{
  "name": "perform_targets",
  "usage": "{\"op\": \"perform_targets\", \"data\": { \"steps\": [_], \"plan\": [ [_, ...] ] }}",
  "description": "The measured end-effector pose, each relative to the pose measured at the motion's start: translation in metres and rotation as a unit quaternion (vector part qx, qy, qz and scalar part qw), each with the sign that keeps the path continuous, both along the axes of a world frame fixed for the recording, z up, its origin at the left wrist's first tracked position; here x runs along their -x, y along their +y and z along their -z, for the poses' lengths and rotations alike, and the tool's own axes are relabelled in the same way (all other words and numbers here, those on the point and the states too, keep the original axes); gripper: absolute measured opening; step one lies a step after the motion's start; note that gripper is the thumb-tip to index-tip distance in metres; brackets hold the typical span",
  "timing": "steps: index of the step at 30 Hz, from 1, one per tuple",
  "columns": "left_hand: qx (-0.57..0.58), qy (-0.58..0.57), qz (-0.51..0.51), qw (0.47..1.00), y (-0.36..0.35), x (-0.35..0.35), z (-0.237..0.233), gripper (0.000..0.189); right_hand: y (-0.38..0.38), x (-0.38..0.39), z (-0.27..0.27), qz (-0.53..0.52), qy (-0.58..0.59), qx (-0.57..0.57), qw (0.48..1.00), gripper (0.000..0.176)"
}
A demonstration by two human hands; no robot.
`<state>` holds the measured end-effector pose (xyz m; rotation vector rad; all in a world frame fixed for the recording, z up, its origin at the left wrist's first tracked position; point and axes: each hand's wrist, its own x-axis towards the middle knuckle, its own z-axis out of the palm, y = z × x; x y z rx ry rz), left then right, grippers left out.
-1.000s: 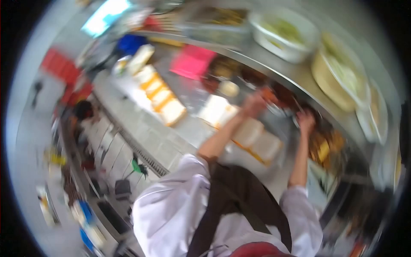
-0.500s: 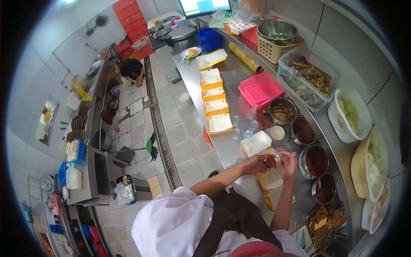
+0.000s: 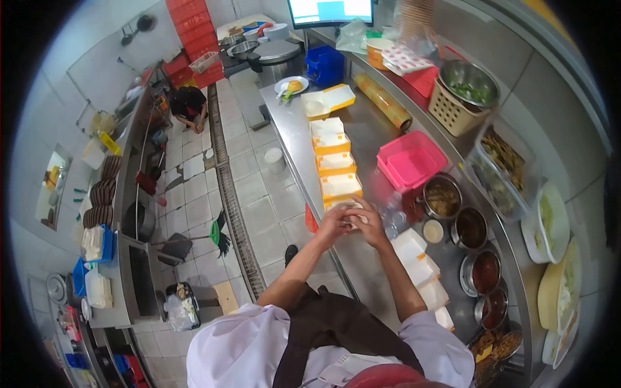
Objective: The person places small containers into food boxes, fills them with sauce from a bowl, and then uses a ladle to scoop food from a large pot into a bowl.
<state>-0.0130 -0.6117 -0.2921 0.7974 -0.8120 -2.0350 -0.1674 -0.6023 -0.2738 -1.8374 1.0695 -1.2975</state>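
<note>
My left hand [image 3: 336,224] and my right hand [image 3: 369,226] meet over the near end of a row of open yellow-and-white takeaway boxes [image 3: 341,185]. Between them is a small clear sauce cup [image 3: 355,218], mostly covered by my fingers. Both hands are closed round it, the right one with its fingers arched over the top. Several clear plastic cups [image 3: 392,216] stand just right of my right hand. More white-lined boxes [image 3: 409,246] lie beside my right forearm.
Pots of sauce [image 3: 485,271] and a small pale cup [image 3: 433,231] line the right side. Pink baskets [image 3: 412,158] and a film roll [image 3: 383,102] are farther back. Tubs of greens [image 3: 545,220] sit on the raised shelf. A person [image 3: 189,107] crouches across the aisle.
Both hands have moved left and away from me, from the right-hand boxes to the left row, taking the sauce cup along. The view has shifted, and the right-hand boxes are now uncovered.
</note>
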Motion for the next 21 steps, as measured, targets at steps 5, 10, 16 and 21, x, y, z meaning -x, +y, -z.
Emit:
{"op": "perform_targets", "data": {
  "steps": [5,10,16,21],
  "plan": [
    [0.064,-0.046,-0.119,0.99,-0.103,-0.121,-0.009,0.032,-0.188,-0.081,-0.047,-0.077,-0.017,0.028,0.996,0.031],
    [0.079,-0.073,-0.152,0.982,-0.19,-0.232,-0.011,0.034,-0.447,-0.138,-0.169,0.125,0.127,0.217,0.96,0.041],
    [0.049,-0.079,-0.229,0.969,-0.236,-0.324,-0.021,0.034,-0.626,-0.143,-0.23,0.225,0.343,0.321,0.854,0.051],
    [0.03,-0.039,-0.283,0.958,-0.255,-0.365,-0.004,0.034,-0.669,-0.131,-0.269,0.291,0.429,0.229,0.824,0.059]
  ]
}}
